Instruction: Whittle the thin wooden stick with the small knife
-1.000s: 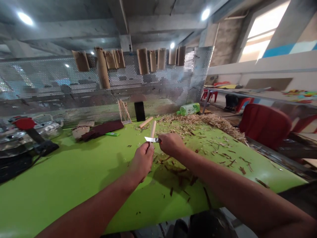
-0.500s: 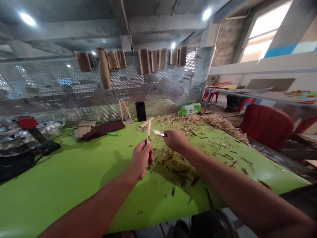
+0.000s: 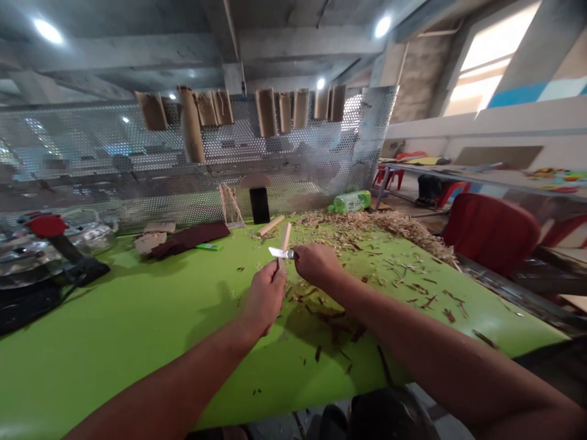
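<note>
My left hand (image 3: 268, 289) is closed around the lower end of a pale wooden stick (image 3: 286, 237), which points up and away from me. A knife (image 3: 277, 252) is gripped in my right hand (image 3: 316, 263), its short bright blade lying across the stick just above my left fingers. Most of the knife's handle is hidden inside my fist. A second wooden stick (image 3: 271, 225) lies on the green table (image 3: 151, 342) beyond my hands. Curled wood shavings (image 3: 339, 227) and dark bark slivers (image 3: 426, 300) are scattered to the right.
A dark phone-like slab (image 3: 260, 206) leans at the back beside a small wooden frame (image 3: 232, 206). Brown sandpaper-like sheets (image 3: 190, 238) and a metal kettle (image 3: 94, 235) are on the left. A green bottle (image 3: 352, 201) lies at the back right, near a red chair (image 3: 491, 233).
The knife has moved left and down from beside the stick to across it. The held stick now tilts more to the right. Both hands keep their grip.
</note>
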Demonstrator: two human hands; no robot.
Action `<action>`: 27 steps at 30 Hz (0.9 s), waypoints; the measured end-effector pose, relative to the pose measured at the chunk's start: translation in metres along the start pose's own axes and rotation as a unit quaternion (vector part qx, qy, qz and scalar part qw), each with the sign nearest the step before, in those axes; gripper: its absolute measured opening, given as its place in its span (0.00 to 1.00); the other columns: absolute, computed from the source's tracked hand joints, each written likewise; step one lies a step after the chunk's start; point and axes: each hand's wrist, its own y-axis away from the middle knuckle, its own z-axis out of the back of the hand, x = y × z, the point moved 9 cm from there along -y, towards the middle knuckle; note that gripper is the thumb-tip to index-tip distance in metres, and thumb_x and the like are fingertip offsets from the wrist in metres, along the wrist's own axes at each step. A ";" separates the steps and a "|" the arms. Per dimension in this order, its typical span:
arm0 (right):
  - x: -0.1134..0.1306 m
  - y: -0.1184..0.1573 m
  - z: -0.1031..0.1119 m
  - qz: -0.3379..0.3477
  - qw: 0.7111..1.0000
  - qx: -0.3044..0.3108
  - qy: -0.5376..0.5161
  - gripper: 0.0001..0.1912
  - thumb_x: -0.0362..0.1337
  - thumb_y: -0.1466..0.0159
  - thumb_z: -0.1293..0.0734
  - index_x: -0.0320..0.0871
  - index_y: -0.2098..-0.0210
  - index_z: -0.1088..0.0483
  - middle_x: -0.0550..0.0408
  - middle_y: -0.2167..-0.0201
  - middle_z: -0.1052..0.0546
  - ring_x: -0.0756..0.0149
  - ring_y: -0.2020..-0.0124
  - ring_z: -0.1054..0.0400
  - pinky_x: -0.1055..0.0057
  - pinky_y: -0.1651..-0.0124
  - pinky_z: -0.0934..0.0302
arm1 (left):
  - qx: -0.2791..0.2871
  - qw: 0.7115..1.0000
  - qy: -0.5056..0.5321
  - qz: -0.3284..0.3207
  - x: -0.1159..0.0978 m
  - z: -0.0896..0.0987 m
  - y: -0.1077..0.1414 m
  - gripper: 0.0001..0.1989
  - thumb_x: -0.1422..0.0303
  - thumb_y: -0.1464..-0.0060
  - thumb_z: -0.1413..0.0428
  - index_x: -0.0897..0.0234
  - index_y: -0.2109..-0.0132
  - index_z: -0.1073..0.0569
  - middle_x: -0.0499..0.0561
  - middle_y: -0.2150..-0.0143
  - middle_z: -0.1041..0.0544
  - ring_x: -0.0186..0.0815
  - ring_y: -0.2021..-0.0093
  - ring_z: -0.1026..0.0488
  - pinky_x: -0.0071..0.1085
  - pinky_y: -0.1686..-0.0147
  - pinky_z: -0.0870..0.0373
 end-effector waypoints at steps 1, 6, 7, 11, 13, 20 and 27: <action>-0.014 -0.005 0.002 -0.027 1.000 -0.004 -0.004 0.17 0.37 0.34 0.43 0.45 0.58 0.23 0.44 0.62 0.20 0.58 0.62 0.25 0.69 0.60 0.39 | 0.014 1.000 -0.008 -0.006 -0.003 -0.004 0.006 0.12 0.59 0.40 0.49 0.63 0.59 0.30 0.40 0.79 0.42 0.25 0.83 0.49 0.22 0.85 0.54; -0.092 -0.022 0.013 -0.175 0.984 -0.019 -0.038 0.18 0.39 0.35 0.42 0.42 0.57 0.22 0.41 0.60 0.20 0.55 0.60 0.25 0.70 0.64 0.40 | 0.090 0.994 -0.009 -0.055 -0.018 -0.024 0.025 0.15 0.59 0.40 0.48 0.65 0.53 0.29 0.41 0.76 0.39 0.26 0.81 0.45 0.22 0.83 0.48; -0.099 -0.022 0.016 -0.190 0.980 -0.029 -0.046 0.19 0.39 0.34 0.43 0.42 0.56 0.22 0.40 0.60 0.20 0.55 0.61 0.25 0.70 0.64 0.41 | 0.081 0.996 0.003 -0.044 -0.016 -0.022 0.022 0.16 0.59 0.40 0.49 0.65 0.52 0.30 0.41 0.77 0.39 0.25 0.81 0.46 0.22 0.84 0.48; -0.065 -0.012 0.016 -0.123 0.990 -0.048 -0.043 0.19 0.41 0.35 0.43 0.45 0.56 0.22 0.45 0.62 0.19 0.59 0.63 0.26 0.71 0.65 0.42 | 0.010 0.999 0.042 -0.003 -0.003 -0.001 -0.001 0.15 0.61 0.41 0.49 0.63 0.51 0.31 0.38 0.79 0.42 0.25 0.85 0.50 0.21 0.87 0.52; -0.026 -0.004 0.006 -0.043 0.999 -0.015 -0.028 0.17 0.40 0.36 0.41 0.46 0.59 0.22 0.47 0.65 0.19 0.61 0.65 0.26 0.72 0.65 0.42 | -0.005 0.999 0.047 0.001 0.002 0.006 -0.010 0.13 0.61 0.42 0.49 0.63 0.54 0.31 0.38 0.80 0.44 0.25 0.86 0.50 0.21 0.87 0.54; 0.028 0.014 -0.001 0.059 0.998 0.014 0.007 0.16 0.38 0.35 0.43 0.46 0.62 0.23 0.47 0.65 0.19 0.61 0.65 0.26 0.71 0.63 0.41 | -0.051 0.998 -0.041 -0.026 0.003 0.014 -0.016 0.09 0.62 0.43 0.49 0.62 0.67 0.33 0.38 0.83 0.43 0.24 0.87 0.48 0.23 0.85 0.55; 0.024 0.014 0.005 0.056 0.998 -0.003 0.030 0.17 0.39 0.33 0.44 0.44 0.63 0.24 0.45 0.66 0.20 0.60 0.65 0.25 0.70 0.62 0.39 | -0.055 0.997 -0.051 -0.034 -0.002 0.014 -0.014 0.13 0.59 0.44 0.47 0.63 0.70 0.34 0.40 0.83 0.42 0.24 0.85 0.48 0.24 0.84 0.56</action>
